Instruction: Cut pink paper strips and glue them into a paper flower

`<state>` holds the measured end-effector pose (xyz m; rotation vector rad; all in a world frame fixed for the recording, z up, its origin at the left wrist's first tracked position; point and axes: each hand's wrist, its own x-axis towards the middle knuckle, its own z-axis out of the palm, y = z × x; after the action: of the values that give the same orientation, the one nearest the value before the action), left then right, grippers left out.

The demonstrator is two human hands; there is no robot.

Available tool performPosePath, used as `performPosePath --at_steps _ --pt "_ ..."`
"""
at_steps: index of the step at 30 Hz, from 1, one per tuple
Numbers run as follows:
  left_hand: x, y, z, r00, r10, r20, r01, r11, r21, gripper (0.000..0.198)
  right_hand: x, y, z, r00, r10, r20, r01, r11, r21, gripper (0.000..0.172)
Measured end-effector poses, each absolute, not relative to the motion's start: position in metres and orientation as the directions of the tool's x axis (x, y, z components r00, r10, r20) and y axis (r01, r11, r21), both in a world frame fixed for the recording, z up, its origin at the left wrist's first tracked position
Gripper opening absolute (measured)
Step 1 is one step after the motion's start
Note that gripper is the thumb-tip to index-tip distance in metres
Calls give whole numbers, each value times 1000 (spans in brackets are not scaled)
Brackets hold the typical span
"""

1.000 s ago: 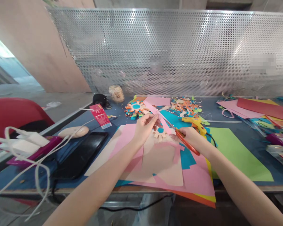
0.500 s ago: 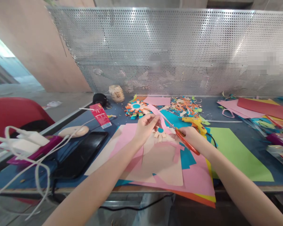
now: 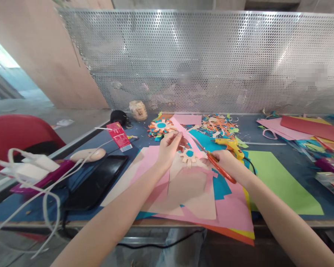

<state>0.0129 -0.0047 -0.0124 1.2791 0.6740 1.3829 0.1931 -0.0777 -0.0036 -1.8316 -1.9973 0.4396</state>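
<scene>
Perforated metal screen (image 3: pixel 211 48) behind, blue table (image 3: pixel 281 155) below. Left hand (image 3: pixel 168 146) pinches the pink strip (image 3: pixel 196 149) between thumb and fingertips; right hand (image 3: pixel 222 159) wraps round the scissors (image 3: pixel 224 172) by the handles, blades along the strip's edge between the two hands. And the left hand has just edged away, drawing the strip straighter, likely tauter for cutting! Half a second ago it bowed over the paper flower (image 3: pixel 189 153); now more blue centre shows.
</scene>
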Motion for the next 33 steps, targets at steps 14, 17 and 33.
performPosePath --at_steps 14,17,33 --pt "16 -12 -8 203 919 339 -251 -286 925 22 192 -81 -1 -84 994 74 855 110 -507 49" --pt "15 -12 -8 202 917 343 -242 -293 925 21 193 -80 -3 -85 993 80 854 114 -508 50" --pt "13 -8 -10 159 926 344 -284 -291 914 19 193 -78 -5 -82 993 86 872 113 -477 48"
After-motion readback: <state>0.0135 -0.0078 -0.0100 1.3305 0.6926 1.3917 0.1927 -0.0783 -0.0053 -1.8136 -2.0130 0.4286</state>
